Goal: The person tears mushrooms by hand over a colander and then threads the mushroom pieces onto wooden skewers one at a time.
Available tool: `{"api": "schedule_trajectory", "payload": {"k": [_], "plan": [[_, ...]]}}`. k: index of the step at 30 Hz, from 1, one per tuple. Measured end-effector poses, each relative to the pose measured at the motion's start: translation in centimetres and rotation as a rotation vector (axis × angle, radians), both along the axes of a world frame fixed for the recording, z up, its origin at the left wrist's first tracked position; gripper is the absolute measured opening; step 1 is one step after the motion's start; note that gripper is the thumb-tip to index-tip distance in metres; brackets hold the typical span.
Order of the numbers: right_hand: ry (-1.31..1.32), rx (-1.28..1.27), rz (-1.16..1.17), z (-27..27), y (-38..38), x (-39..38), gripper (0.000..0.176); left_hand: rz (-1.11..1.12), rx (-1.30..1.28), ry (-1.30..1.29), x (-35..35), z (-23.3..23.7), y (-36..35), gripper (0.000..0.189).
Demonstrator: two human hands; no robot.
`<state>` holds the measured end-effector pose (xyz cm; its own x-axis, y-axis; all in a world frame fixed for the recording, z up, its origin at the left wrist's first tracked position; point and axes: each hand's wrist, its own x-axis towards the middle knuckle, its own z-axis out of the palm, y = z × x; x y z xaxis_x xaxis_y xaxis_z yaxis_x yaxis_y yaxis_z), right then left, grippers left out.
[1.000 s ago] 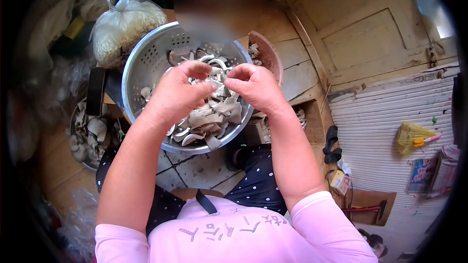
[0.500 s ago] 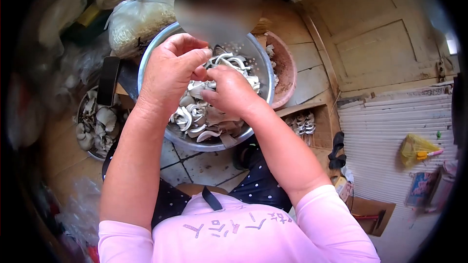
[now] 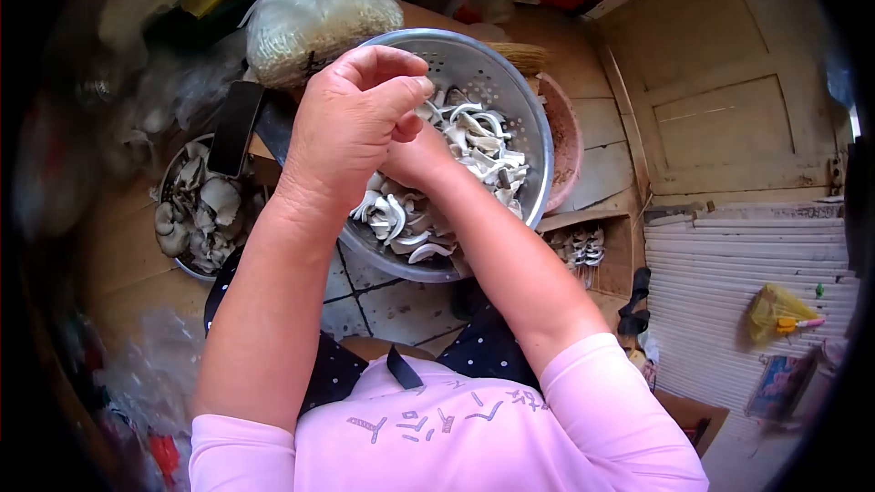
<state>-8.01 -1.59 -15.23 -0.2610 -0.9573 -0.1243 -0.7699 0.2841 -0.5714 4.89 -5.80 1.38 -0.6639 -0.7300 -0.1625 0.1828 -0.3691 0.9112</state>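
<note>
My left hand (image 3: pixel 365 105) is above the left side of a metal colander (image 3: pixel 544 118) full of torn oyster mushrooms (image 3: pixel 488 141). Its thumb and fingers are curled into a pinch, and what they hold, if anything, cannot be made out. Just under and beside it, my right hand (image 3: pixel 415 159) is over the mushrooms, with its fingers hidden behind the left hand and wrist. On the left, a smaller bowl (image 3: pixel 193 269) holds whole grey oyster mushrooms (image 3: pixel 219 200), with a dark phone (image 3: pixel 234 128) at its upper edge.
A tied plastic bag (image 3: pixel 319 23) stands behind the colander. To the right are a pink basin (image 3: pixel 567 132) and a cardboard box (image 3: pixel 615 246) with skewered mushroom pieces (image 3: pixel 586 248). A door (image 3: pixel 729 109) and a white ribbed panel (image 3: pixel 702 273) bound the right side.
The view has shifted, so the colander and bowl appear further right. My right hand has moved down and left, tucking its fingers behind my left hand, which keeps its pinch.
</note>
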Motion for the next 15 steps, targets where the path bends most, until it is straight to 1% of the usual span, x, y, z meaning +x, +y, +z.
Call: {"api": "schedule_trajectory", "payload": {"k": [2, 3, 5, 7, 9, 10, 11, 12, 13, 14, 15], "plan": [[0.015, -0.064, -0.041, -1.8, -0.4, 0.2, 0.018, 0.007, -0.003, -0.006, 0.2, 0.0, -0.2, 0.017], [0.015, -0.064, -0.036, -1.2, -0.5, 0.4, 0.018, 0.009, -0.009, -0.011, 0.4, 0.1, -0.3, 0.017], [-0.001, 0.040, -0.127, 1.7, -0.2, 0.6, 0.018, 0.016, -0.011, -0.011, 0.6, 0.2, -0.5, 0.017], [-0.009, -0.002, -0.118, 4.9, 0.2, 0.4, 0.019, 0.017, -0.012, -0.008, 0.8, 0.1, -0.6, 0.017], [-0.035, -0.174, -0.197, 6.8, 0.4, -0.4, 0.021, 0.071, -0.050, -0.049, 0.8, 0.0, -0.7, 0.018], [-0.214, -0.252, -0.271, 7.4, 0.6, -0.9, 0.024, 0.069, -0.050, -0.045, 0.7, -0.1, -0.6, 0.018], [-0.242, -0.348, -0.299, 8.3, 0.9, -1.5, 0.022, 0.066, -0.024, -0.098, 0.7, -0.2, -0.6, 0.020], [-0.327, -0.399, -0.349, 9.6, 1.2, -1.6, 0.021, 0.061, 0.001, -0.150, 0.6, -0.3, -0.5, 0.022], [-0.410, -0.451, -0.402, 10.9, 1.7, -1.7, 0.020, 0.052, -0.001, -0.146, 0.4, -0.3, -0.4, 0.022], [-0.407, -0.542, -0.431, 11.9, 2.4, -1.7, 0.018, 0.038, 0.028, -0.162, 0.2, -0.4, -0.1, 0.024], [-0.331, -0.634, -0.435, 12.5, 3.1, -1.7, 0.018, 0.023, 0.058, -0.179, -0.1, -0.4, 0.1, 0.026]]}}
